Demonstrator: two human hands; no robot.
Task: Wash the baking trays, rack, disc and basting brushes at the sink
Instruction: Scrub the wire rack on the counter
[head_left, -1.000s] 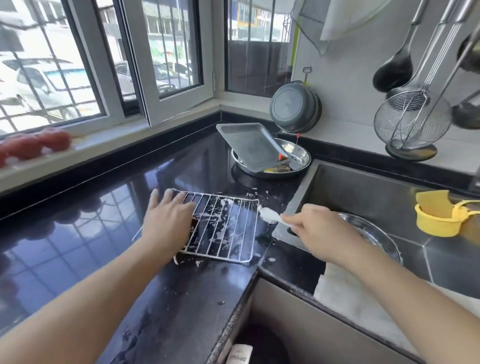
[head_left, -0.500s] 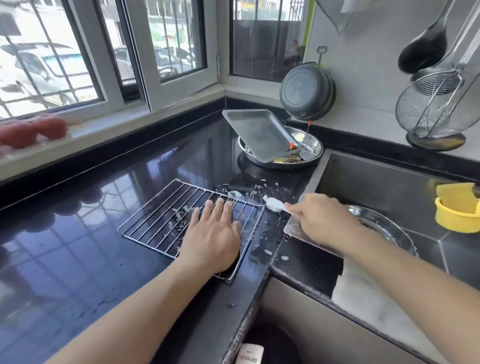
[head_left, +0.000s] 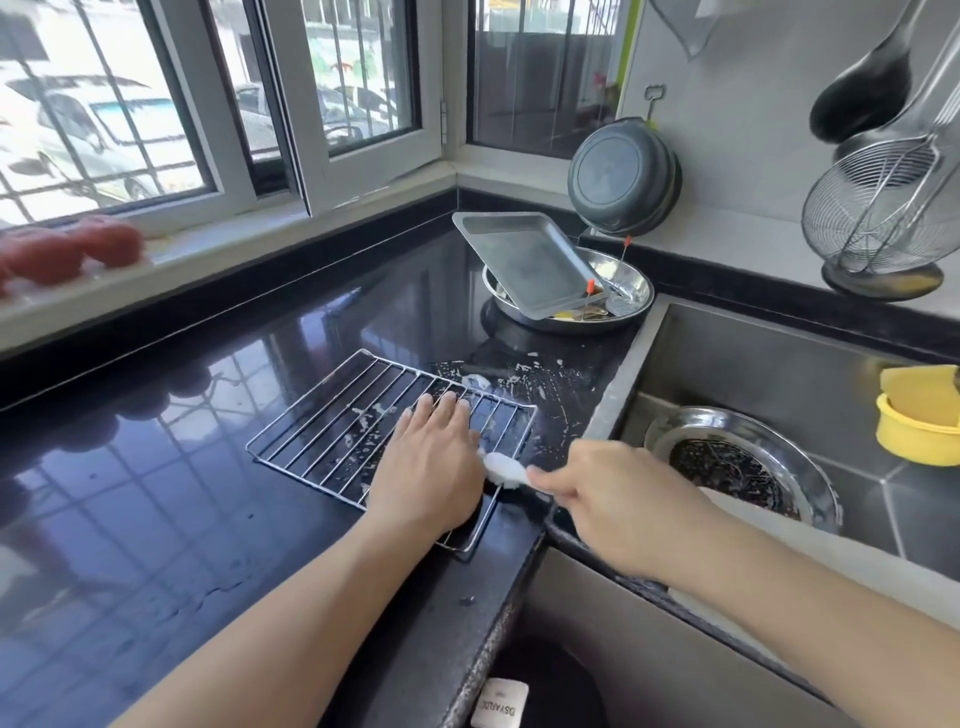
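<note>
Right hand (head_left: 613, 499) brought gripped brush (head_left: 506, 470) beside flat left hand (head_left: 428, 465), hiding rack (head_left: 363, 415) corner.

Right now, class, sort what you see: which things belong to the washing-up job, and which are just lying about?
Job: wire rack, soapy brush, baking tray, sink.

Lying about: yellow cups, wire skimmer, hanging pan, ladle.

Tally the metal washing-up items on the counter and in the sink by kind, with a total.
Wire rack: 1
Rectangular baking tray: 1
Round pans, one under the tray, one in the sink: 2
Total: 4
</note>
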